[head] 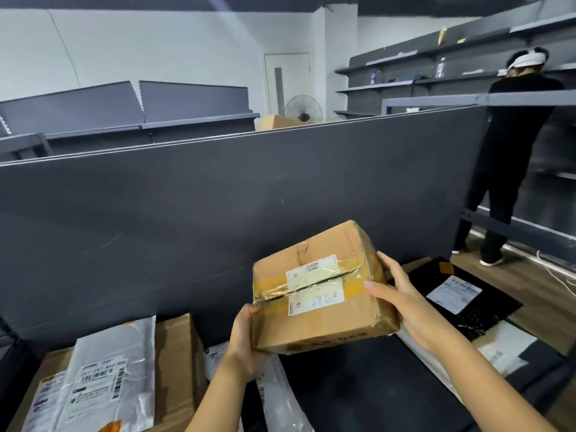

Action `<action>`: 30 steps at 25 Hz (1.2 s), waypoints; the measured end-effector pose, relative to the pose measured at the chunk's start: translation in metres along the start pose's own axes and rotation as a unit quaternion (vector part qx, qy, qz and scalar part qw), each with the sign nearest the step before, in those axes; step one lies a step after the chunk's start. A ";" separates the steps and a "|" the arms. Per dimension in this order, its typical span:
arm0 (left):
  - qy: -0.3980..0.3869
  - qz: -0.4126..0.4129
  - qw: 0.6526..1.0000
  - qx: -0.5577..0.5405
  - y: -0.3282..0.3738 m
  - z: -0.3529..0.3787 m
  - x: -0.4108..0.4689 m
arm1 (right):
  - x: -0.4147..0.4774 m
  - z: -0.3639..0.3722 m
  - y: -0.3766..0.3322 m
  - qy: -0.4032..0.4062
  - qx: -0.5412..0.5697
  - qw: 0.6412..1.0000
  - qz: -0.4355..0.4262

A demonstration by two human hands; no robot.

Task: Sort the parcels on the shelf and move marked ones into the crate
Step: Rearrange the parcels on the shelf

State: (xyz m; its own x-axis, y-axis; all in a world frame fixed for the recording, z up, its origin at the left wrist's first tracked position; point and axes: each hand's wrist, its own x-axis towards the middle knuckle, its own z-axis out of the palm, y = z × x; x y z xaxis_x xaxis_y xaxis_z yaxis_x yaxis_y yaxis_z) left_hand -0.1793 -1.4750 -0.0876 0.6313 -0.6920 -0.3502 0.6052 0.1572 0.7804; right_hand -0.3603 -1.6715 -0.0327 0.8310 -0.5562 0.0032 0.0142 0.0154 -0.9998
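A left hand [246,335] and a right hand [402,294] are holding a taped brown cardboard parcel with a white label [321,291] above the dark grey metal shelf [156,229], fingers curling round its opposite ends.

- Silver-grey plastic mailer bag [115,353], lower left: its white address label [99,374] is headed in bold "247-247 A22-020". One barcode runs beneath the heading and another stands upright at the label's right edge. The smaller print is illegible.
- Brown cardboard box [321,319], centre: a white shipping label [314,285] lies across the taped top seam and carries a QR code. Its wording is too small to read. Dark printed lettering [327,341] on the lower side face is not legible.
- Black flat parcel [486,307], right: the text on its pale label [453,294] is blurred.
- Flat brown carton [174,353] under the mailer: its barcoded sticker [46,397] is unreadable.
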 end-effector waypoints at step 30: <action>0.153 -0.112 0.974 0.124 -0.178 -0.022 0.049 | -0.034 0.051 0.208 0.296 0.190 0.858 0.375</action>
State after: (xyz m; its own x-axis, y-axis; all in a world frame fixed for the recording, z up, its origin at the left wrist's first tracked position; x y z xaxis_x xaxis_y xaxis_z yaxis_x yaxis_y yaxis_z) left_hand -0.2454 -1.5208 -0.2551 0.6355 -0.4407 -0.6340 0.6319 -0.1751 0.7550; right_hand -0.3569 -1.6067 -0.2396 0.2586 -0.5950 -0.7610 -0.1276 0.7599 -0.6374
